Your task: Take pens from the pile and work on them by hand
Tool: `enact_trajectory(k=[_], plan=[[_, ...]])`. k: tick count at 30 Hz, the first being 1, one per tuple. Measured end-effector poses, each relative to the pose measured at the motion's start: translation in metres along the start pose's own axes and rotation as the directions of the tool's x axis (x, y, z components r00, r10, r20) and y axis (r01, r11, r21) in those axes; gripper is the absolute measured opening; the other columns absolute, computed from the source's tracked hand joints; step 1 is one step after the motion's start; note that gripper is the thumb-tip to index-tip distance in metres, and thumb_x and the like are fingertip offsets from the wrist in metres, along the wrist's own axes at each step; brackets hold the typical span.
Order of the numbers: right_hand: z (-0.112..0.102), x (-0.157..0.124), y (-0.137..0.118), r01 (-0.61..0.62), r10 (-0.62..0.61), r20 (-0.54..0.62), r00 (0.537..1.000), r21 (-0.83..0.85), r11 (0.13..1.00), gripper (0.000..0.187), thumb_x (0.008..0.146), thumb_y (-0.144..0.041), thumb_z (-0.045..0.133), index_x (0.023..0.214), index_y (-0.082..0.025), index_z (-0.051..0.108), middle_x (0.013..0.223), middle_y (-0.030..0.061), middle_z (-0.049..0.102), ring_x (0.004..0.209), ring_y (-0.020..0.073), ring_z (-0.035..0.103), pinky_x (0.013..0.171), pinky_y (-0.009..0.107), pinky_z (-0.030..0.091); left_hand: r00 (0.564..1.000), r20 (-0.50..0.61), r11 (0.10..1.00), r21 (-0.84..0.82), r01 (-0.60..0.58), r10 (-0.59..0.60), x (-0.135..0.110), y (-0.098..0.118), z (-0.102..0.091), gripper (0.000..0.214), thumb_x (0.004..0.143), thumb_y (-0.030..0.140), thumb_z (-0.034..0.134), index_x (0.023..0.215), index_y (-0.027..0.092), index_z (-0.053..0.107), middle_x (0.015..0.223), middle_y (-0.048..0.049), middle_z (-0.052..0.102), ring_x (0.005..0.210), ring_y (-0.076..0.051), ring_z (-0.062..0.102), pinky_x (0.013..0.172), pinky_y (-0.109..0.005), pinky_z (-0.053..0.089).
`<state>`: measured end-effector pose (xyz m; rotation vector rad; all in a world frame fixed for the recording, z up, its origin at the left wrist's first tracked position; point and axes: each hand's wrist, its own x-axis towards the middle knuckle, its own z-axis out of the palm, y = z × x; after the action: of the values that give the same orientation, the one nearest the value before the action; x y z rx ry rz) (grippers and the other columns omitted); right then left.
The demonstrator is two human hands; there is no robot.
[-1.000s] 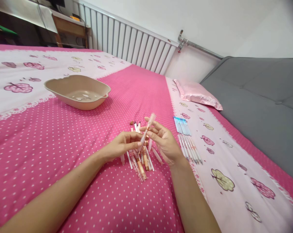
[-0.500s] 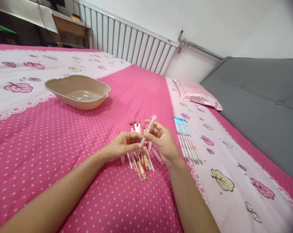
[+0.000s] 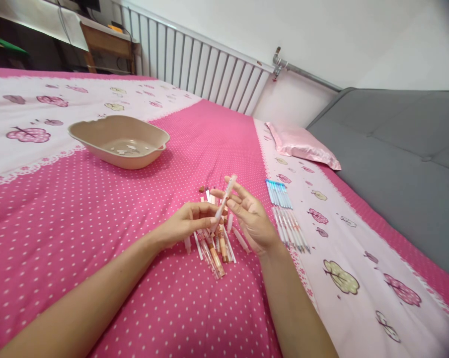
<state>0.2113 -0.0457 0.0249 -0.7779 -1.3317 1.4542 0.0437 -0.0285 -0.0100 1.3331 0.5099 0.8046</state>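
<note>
**Over the dotted bedspread, two hands on one pen**

Above a loose pile of pens (image 3: 215, 246) on the pink, white-dotted bed cover (image 3: 98, 223), both hands meet around a single pale pen (image 3: 223, 201). It stands tilted, its lower end toward the person and its capped end up and away. The left hand (image 3: 185, 226) is curled, with its fingertips pinched on the lower end of the pen. The right hand (image 3: 252, 219) is only half closed: the thumb and nearest fingers press the pen's middle and upper part, while the remaining fingers stay loosely spread.

The pile lies directly beneath the hands, a jumble of clear, orange and brown-tipped pens that cross one another. Just to the right, on the pale patterned border of the cover, a row of blue pens (image 3: 279, 193) lies side by side, and a second row of white pens (image 3: 292, 229) sits close in front of it. A beige basin (image 3: 98, 130) rests well off to the left, with a few small bits inside. A pink satin pillow (image 3: 302, 145) lies at the far right, beside grey upholstery (image 3: 396, 149), and a white radiator (image 3: 194, 64) runs along the wall.
</note>
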Motion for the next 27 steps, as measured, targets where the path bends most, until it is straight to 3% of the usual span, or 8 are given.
enact_trajectory(k=[10,20,24,27], plan=[[-0.003,0.003,0.008,-0.015,0.012,-0.086,0.996,-0.042,0.999,0.046,0.071,-0.027,0.071,0.115,-0.026,0.055,0.089,0.0004,0.067,0.085,0.0155,0.063,0.080,0.035,0.052,0.999,0.030,0.999,-0.003,-0.034,0.034,0.000,-0.003,-0.001,0.020,0.081,0.021,0.061,0.097,0.011,0.064,0.084,-0.0070,0.066,0.071,-0.011,0.060,0.068,-0.024,0.047],[-0.002,0.005,0.014,-0.046,0.020,-0.223,0.975,-0.110,0.993,0.051,0.060,-0.026,0.078,0.107,-0.022,0.058,0.070,-0.0059,0.055,0.067,0.0107,0.056,0.070,0.029,0.048,1.000,0.013,0.996,0.080,-0.029,0.028,0.000,-0.002,0.000,0.022,0.079,0.023,0.062,0.097,0.011,0.063,0.078,-0.0042,0.064,0.068,-0.011,0.058,0.067,-0.025,0.047],[-0.001,0.005,0.013,-0.042,0.017,-0.228,0.974,-0.104,0.994,0.051,0.061,-0.025,0.078,0.107,-0.022,0.058,0.072,-0.0053,0.056,0.070,0.0109,0.057,0.073,0.029,0.048,1.000,0.021,0.998,0.061,-0.022,0.020,-0.001,-0.001,0.000,0.017,0.079,0.022,0.062,0.090,0.010,0.063,0.076,-0.0033,0.063,0.066,-0.010,0.057,0.065,-0.023,0.046],[0.000,0.003,0.010,-0.045,0.041,-0.130,0.991,-0.026,0.999,0.051,0.067,-0.029,0.074,0.114,-0.024,0.054,0.088,0.0002,0.064,0.083,0.0152,0.061,0.079,0.033,0.051,1.000,0.022,1.000,0.019,-0.021,0.021,-0.001,-0.001,0.000,0.017,0.080,0.023,0.061,0.091,0.010,0.063,0.075,-0.0035,0.062,0.065,-0.010,0.057,0.064,-0.023,0.046]])
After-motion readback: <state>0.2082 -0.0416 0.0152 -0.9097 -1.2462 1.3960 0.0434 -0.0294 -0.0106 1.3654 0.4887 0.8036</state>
